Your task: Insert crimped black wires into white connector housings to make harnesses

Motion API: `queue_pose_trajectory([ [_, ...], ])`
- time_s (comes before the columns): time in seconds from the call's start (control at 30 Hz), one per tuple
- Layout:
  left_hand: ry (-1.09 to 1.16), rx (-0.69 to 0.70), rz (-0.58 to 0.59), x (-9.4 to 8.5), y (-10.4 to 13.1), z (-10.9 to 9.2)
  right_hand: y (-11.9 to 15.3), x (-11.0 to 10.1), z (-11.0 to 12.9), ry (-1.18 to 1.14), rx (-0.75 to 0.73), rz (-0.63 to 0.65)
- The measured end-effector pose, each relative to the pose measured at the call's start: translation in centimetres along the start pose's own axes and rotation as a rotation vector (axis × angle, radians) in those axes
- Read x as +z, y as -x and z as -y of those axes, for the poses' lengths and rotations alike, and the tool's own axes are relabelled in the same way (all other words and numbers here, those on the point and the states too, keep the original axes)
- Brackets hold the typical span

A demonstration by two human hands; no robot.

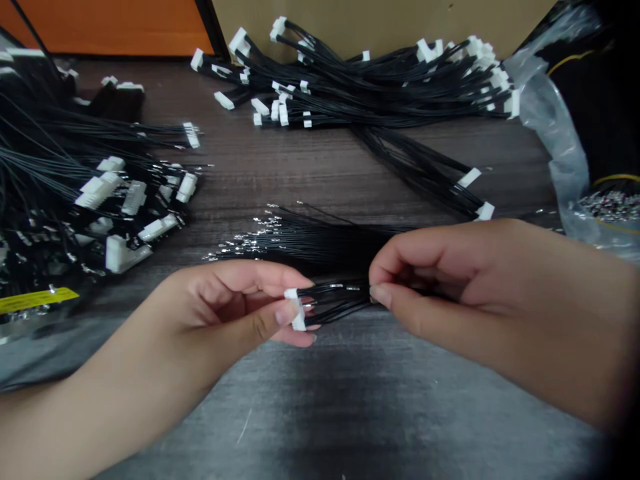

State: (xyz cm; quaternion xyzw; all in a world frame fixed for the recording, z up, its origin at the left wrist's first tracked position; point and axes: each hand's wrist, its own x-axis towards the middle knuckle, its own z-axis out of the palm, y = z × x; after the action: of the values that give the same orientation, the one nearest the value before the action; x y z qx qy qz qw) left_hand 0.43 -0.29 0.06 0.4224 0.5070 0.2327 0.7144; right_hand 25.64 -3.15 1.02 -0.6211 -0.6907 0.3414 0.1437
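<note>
Near the middle of the view, my left hand (240, 307) pinches a small white connector (297, 311) between thumb and fingers. Black wires (340, 312) run from the connector's right side toward my right hand (425, 280). The thumb and forefinger of that hand are pressed together on the black wires, and the other fingers are curled. Short metal tips show on some wires between the hands. Just behind my hands lies a bundle of loose black wires (320, 243), its metal-tipped ends pointing left.
Wires with white connectors (97, 190) pile up at the left, near a yellow strip (40, 300). A long bundle of black cables with white connectors (370, 87) lies at the back. Clear plastic bags (565, 133) with more wires stand at the right.
</note>
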Motion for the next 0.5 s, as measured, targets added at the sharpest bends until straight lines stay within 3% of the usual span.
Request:
queue_pose_trajectory([
  [0.2, 0.038, -0.014, -0.006, 0.08, 0.11, -0.35, -0.18, 0.03, 1.21, -0.098, 0.002, 0.055],
  [0.5, 0.053, 0.000, 0.016, 0.32, -0.06, -0.36, 0.32, 0.00, 0.78, -0.080, 0.080, 0.121],
])
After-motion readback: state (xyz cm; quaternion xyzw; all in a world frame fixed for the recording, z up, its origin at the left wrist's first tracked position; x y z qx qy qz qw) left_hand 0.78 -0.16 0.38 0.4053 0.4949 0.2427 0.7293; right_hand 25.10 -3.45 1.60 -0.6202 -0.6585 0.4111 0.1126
